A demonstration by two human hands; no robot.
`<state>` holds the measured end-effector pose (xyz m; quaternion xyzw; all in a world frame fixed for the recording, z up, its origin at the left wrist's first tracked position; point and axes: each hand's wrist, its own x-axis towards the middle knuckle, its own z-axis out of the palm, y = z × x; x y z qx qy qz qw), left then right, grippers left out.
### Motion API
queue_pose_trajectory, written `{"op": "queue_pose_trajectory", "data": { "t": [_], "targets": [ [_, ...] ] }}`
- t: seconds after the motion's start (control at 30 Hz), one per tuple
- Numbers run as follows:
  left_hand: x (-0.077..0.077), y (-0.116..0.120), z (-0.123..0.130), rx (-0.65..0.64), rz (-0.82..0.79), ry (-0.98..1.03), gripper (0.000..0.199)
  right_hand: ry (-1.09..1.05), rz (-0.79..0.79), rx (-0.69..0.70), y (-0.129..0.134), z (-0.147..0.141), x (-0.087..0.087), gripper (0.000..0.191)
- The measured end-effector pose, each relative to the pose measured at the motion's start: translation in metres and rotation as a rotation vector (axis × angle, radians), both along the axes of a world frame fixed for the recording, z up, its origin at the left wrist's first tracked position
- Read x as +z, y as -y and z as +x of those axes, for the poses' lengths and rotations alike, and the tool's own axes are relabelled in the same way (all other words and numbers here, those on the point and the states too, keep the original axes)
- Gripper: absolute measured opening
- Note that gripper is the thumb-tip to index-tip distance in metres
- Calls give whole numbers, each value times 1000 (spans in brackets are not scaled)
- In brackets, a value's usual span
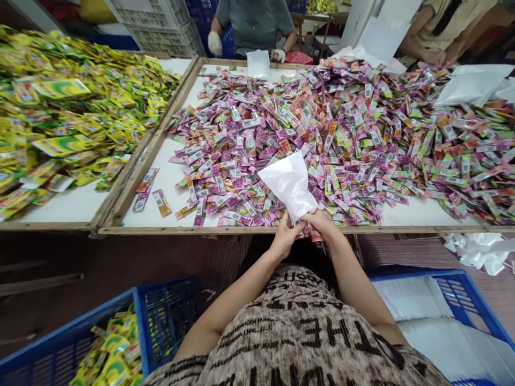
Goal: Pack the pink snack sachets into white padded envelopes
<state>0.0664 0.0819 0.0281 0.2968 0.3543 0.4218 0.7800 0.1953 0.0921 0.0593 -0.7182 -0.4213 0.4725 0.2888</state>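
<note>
A white plastic bag (290,182) extends from my hands over the front edge of the table, its far end resting above the heap of small packets (241,155). My left hand (286,235) is closed on the near end of the bag. Close beside it, my right hand (323,226) is closed too, with its fingers at the bag's near end and some pinkish packets under it. Purple, orange and green packets lie around the bag.
Wooden rims (137,161) border the table. Yellow packets (80,118) are piled at the left. Blue crates stand below, one with yellow packets (116,348), another with white bags (454,343). Two people are across the table, one wearing white gloves (214,43). More white bags (470,84) lie right.
</note>
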Motion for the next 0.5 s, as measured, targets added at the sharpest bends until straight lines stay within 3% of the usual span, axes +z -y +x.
{"op": "queue_pose_trajectory", "data": {
  "t": [0.07, 0.13, 0.2, 0.27, 0.37, 0.5],
  "targets": [
    [3, -1, -3, 26, 69, -10, 82, -302, 86, -11, 11, 3, 4, 31],
    [5, -2, -4, 28, 65, -35, 91, -475, 198, -65, 18, 3, 4, 32],
    [6, -2, -5, 20, 17, -52, 90, -428, 286, -101, 23, -1, 2, 34],
    [6, -2, -5, -52, -23, -57, 75, -310, 338, -106, 27, -6, -1, 41],
    [7, 2, -5, -201, 5, -49, 57, -196, 294, -118, 33, -10, -2, 54],
    [11, 8, -7, -210, 78, -28, 59, -175, 209, -156, 37, -12, -4, 60]
  ]
}}
